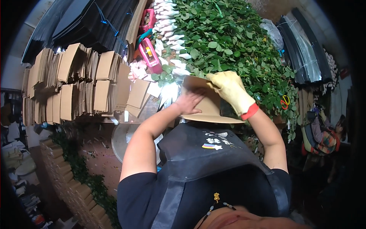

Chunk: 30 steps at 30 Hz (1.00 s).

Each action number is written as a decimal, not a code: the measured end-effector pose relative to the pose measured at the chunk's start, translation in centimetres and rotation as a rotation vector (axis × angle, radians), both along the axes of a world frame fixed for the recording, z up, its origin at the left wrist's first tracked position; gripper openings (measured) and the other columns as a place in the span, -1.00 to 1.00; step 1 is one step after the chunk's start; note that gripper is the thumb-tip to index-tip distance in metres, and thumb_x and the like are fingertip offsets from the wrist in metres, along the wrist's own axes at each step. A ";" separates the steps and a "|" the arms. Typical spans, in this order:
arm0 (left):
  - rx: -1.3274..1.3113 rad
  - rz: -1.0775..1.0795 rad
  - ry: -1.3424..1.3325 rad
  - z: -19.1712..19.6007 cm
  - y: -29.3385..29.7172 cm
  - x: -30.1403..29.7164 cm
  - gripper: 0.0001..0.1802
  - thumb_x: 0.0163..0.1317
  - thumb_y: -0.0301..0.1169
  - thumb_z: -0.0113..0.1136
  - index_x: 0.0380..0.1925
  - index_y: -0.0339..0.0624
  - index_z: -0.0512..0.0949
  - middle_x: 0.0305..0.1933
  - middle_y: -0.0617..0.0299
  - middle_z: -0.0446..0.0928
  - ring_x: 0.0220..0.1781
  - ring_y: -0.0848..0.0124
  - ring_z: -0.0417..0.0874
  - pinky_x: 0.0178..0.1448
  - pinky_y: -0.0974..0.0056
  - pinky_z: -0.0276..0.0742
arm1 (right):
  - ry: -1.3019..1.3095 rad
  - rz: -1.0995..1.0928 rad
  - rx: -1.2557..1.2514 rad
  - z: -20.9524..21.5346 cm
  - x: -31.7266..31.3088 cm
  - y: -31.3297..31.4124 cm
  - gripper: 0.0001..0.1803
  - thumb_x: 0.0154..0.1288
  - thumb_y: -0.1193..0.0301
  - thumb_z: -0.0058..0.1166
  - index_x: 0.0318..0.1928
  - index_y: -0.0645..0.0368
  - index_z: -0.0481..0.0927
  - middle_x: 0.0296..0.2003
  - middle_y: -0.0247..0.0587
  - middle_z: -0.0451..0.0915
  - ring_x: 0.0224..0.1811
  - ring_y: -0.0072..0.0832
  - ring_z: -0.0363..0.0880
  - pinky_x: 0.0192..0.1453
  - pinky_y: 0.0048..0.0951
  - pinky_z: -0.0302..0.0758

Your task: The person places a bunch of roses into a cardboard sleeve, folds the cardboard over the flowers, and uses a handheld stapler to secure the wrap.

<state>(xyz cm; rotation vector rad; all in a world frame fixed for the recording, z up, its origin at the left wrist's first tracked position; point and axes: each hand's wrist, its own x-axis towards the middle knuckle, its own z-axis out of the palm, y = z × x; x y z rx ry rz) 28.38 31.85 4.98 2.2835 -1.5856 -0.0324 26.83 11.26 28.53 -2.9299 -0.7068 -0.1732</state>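
Observation:
A brown cardboard sheet, folded upward at its far side, lies on the work table in front of my body. My bare left hand rests flat on its left part, fingers stretched out. On my right hand is a pale yellow rubber glove with a red cuff. Its fingers are curled closed at the sheet's upper right edge, and the fingertips are partly hidden. Just beyond the sheet lies a large heap of green leafy stems, with a row of white-wrapped flower heads along its left side.
Stacked cardboard pieces line the table's left. Pink tape dispensers stand behind the sheet. Dark folded sheets lie at far left, more dark sheets at far right. Yellow-handled scissors rest on the leaves. Another person is at right.

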 end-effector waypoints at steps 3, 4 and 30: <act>0.021 0.028 -0.043 0.0 -0.4 0.4 0.06 0.37 0.35 0.04 0.57 -0.31 0.23 0.63 -0.09 0.26 0.70 0.02 0.16 0.75 -0.13 -0.13 | -0.218 0.068 0.296 3.5 -1.9 -0.3 -0.85 0.34 0.36 0.29 -0.12 0.07 0.72 -0.09 -0.21 0.78 -0.10 -0.18 0.75 -0.04 -0.16 0.67; 0.027 0.057 -0.026 0.3 0.0 -0.1 0.07 0.36 0.37 0.03 0.57 -0.29 0.23 0.65 -0.04 0.25 0.73 0.05 0.10 0.77 -0.13 -0.20 | -0.196 0.051 0.398 4.7 -3.5 -0.1 -0.74 0.30 0.35 0.37 -0.01 0.05 0.74 -0.06 -0.23 0.79 -0.12 -0.18 0.76 0.02 -0.14 0.66; -0.119 0.114 -0.223 -4.4 -0.4 0.5 -0.18 0.45 0.05 -0.01 0.60 -0.13 0.23 0.64 0.14 0.31 0.68 0.22 0.24 0.75 -0.04 -0.05 | 0.519 0.304 0.184 -0.4 -3.1 10.0 -0.64 0.42 0.21 0.22 0.12 0.09 0.66 -0.16 0.03 0.74 -0.12 0.02 0.72 -0.02 -0.03 0.64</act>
